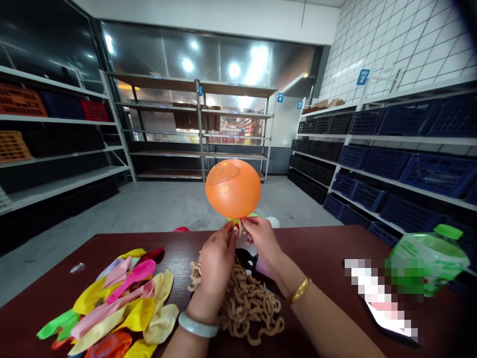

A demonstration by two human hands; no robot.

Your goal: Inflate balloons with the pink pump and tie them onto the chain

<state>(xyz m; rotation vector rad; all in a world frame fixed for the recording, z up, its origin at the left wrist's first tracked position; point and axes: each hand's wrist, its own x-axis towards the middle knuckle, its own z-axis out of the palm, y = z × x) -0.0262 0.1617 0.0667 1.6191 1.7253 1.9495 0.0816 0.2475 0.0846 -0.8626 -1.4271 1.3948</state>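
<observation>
An inflated orange balloon [238, 191] with a printed pattern stands upright above the table's far edge. My left hand [218, 256] is closed in a pinch at the balloon's neck, its back toward me. From the other side, my right hand [263, 236] pinches at the same spot, where a short tan strand [240, 227] hangs below the balloon. The fingers partly hide the neck. Beneath my hands lies a heap of tan, cord-like loops [249, 303]. A pink and black tool [263, 267], possibly a hand pump, lies partly behind my right wrist.
Several flat, colourful balloons [126, 298] are piled at the left of the dark brown table [316, 308]. A phone [383, 303] and a green-capped bottle [428, 258] are at the right. Shelves with crates [402, 171] line the room, and inflated balloons [273, 222] show beyond the table.
</observation>
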